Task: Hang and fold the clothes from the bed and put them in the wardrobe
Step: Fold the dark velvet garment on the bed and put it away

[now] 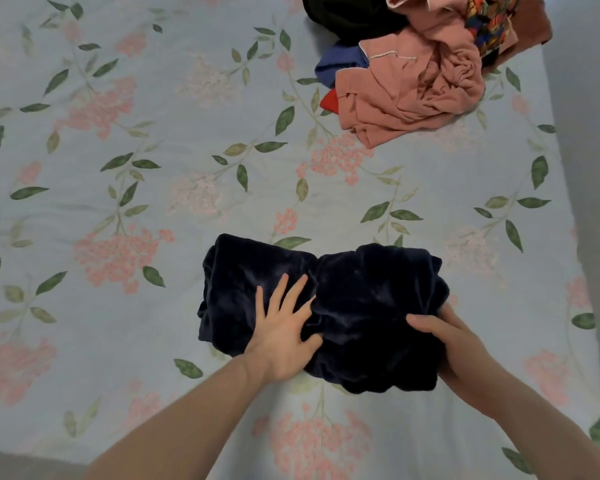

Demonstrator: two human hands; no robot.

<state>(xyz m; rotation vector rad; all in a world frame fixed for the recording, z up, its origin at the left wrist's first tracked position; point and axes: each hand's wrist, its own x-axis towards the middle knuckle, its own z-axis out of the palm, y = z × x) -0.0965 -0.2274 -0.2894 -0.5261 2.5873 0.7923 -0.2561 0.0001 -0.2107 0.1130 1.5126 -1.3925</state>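
Two bare forearms reach in from the bottom of the frame onto the bed (pixel 153 168), which is covered with a pale blue sheet printed with pink blossoms and green leaves. In the lower centre lies a folded dark navy garment (pixel 361 289) of plush fabric, a thick bundle whose long axis runs left to right across the frame, tilted slightly down toward the right. The left hand (pixel 284 334) lies flat on the garment's near-left part, fingers spread and straight, pressing the fabric down. The right hand (pixel 444 337) grasps the garment's right end, thumb over the top and fingers curled under the edge. Farther off, at the upper right of the frame, sits a loose pile of clothes (pixel 420 64), well apart from the garment: crumpled pink fabric in front, with blue, red, black and multicoloured patterned pieces around and behind it.
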